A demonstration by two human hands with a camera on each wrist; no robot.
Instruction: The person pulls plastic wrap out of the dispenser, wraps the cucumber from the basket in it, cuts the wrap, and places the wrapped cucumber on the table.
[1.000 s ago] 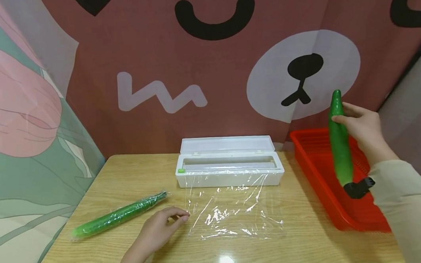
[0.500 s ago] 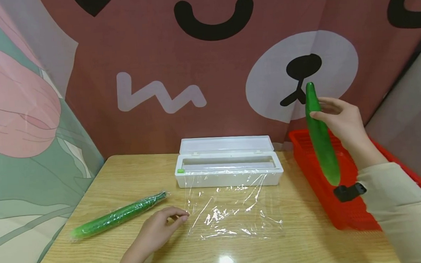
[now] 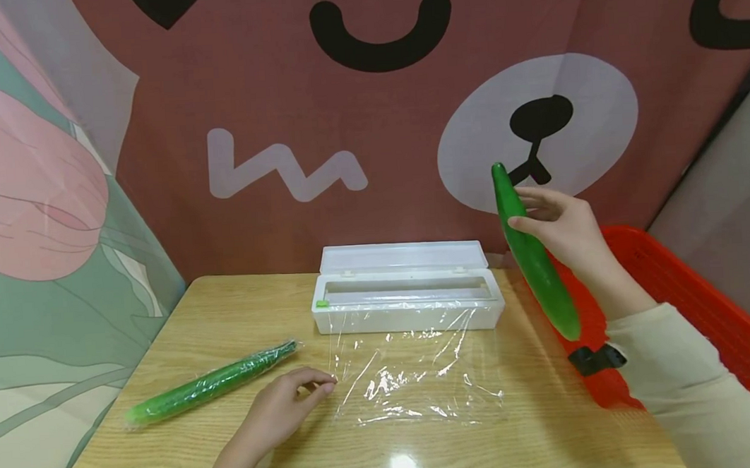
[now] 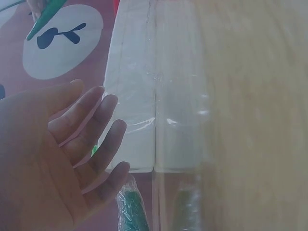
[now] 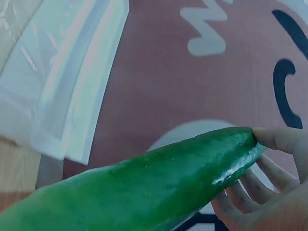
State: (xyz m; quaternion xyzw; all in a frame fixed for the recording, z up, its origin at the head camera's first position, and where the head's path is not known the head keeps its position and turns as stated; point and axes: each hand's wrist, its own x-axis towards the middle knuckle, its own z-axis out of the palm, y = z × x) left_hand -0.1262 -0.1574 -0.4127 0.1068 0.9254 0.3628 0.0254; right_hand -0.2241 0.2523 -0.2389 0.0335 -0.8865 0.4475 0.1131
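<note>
The left hand (image 3: 289, 408), fingers relaxed, is at nine o'clock of a clear plastic film (image 3: 415, 384). A white rectangular plastic box (image 3: 409, 274) sits at twelve; toward two, the right hand (image 3: 562, 228) grips a long green cucumber (image 3: 537, 271) aloft.

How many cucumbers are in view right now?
2. A bare cucumber is in the right hand; a film-wrapped cucumber lies on the table beside the left hand. The right arm covers part of the red basket, so any there could be hidden.
</note>
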